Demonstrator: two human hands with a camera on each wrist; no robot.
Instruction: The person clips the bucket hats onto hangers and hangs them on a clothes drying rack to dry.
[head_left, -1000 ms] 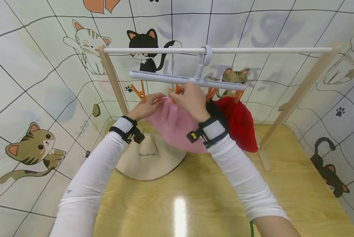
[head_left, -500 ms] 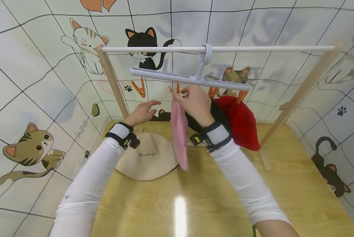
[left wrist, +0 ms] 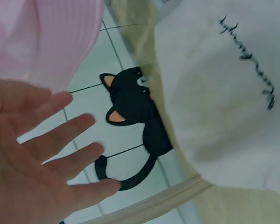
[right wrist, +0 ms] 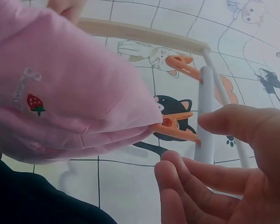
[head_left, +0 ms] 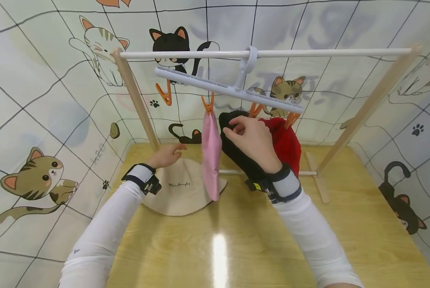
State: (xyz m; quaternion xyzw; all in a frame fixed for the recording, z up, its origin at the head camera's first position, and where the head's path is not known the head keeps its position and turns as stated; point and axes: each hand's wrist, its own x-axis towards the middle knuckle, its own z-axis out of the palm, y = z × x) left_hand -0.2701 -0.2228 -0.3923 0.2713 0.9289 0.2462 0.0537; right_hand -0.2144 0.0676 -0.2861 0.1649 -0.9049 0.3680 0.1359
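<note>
A pink hat (head_left: 211,156) with a small strawberry patch hangs edge-on from an orange clip (head_left: 208,107) on a pale plastic hanger (head_left: 200,83). My right hand (head_left: 255,138) is to its right, in front of a black hat (head_left: 233,154), thumb and fingers apart and holding nothing. In the right wrist view, the clip pinches the pink hat's crown just beyond the fingertips. Left of the pink hat, my left hand (head_left: 166,156) hovers with fingers spread over a beige hat (head_left: 182,202) lying on the table. A red hat (head_left: 287,146), partly hidden, hangs at the right.
The hanger hooks over a white rod (head_left: 326,53) between wooden posts (head_left: 136,96). An orange clip (head_left: 166,94) with nothing in it hangs at the hanger's left end. A wooden table (head_left: 186,248) lies below. Cat-print walls stand behind and at both sides.
Both hands have come off the pink hat, the left first, moving down and left; the right has shifted right and down. The pink hat has turned edge-on, and the hanger tilts more.
</note>
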